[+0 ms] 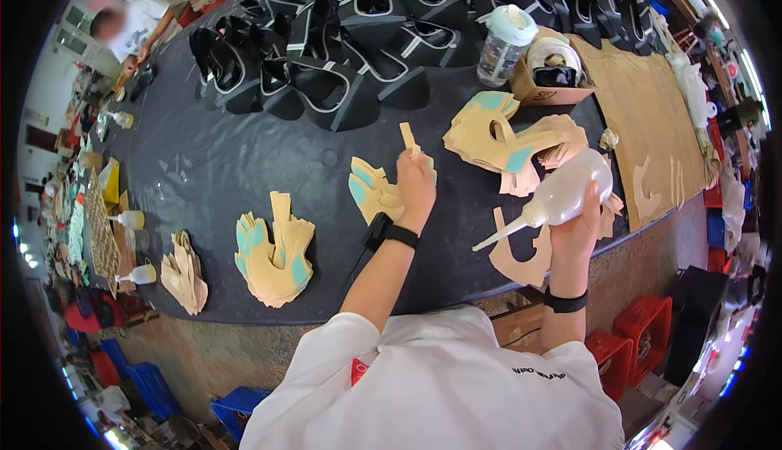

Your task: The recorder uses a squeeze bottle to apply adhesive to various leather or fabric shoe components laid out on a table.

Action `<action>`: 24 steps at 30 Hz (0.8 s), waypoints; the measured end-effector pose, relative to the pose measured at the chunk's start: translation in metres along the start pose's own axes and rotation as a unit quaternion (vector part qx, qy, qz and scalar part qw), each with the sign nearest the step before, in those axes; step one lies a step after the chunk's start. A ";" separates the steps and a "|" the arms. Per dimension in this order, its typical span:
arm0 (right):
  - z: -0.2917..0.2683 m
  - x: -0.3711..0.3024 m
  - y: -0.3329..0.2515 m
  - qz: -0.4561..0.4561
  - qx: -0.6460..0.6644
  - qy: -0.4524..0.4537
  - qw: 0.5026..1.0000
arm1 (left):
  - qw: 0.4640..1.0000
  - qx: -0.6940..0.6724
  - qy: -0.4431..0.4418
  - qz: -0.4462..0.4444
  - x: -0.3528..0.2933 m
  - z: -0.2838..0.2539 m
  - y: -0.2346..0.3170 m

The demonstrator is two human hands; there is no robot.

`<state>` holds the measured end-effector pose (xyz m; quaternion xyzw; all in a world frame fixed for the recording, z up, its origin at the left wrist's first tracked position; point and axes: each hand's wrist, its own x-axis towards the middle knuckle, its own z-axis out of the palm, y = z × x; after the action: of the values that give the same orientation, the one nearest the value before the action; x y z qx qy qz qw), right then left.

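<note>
My right hand [577, 226] is wrapped round a translucent white squeeze bottle [570, 185], tilted so its long thin nozzle points down to the left. Under that nozzle lies a curved beige cut-out piece [515, 264] on the dark table. In the middle, my left hand [417, 188] is closed on a beige shoe-upper piece [376, 193] with teal patches, whose narrow strap sticks out beyond my fingers. The fingertips are partly hidden. To its left sits a stack of similar upper pieces [277, 267], and a larger stack [481, 136] lies to the right.
Many black wedge shoes [334, 92] crowd the far side of the dark table [204, 173]. A lidded clear bottle [501, 47] and a cardboard box [547, 92] stand at the far right, beside a brown board [652, 116]. Another beige stack [185, 275] lies left. Someone [138, 35] works at far left.
</note>
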<state>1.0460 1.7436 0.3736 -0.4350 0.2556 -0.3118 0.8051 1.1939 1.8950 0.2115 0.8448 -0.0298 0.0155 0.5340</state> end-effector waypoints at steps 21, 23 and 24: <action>0.060 -0.016 0.041 0.077 0.014 -0.042 0.996 | 0.919 0.388 0.072 -0.027 -0.061 -0.237 -0.092; 0.063 -0.021 0.041 0.072 0.004 -0.046 0.996 | 0.932 0.350 0.088 -0.040 -0.061 -0.240 -0.093; 0.063 -0.022 0.040 0.070 0.004 -0.043 0.997 | 0.932 0.349 0.087 -0.037 -0.061 -0.243 -0.092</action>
<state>1.0855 1.8111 0.3730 -0.4259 0.2488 -0.2368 0.8370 1.1410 2.1557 0.2295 0.9738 0.0553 0.0781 0.2063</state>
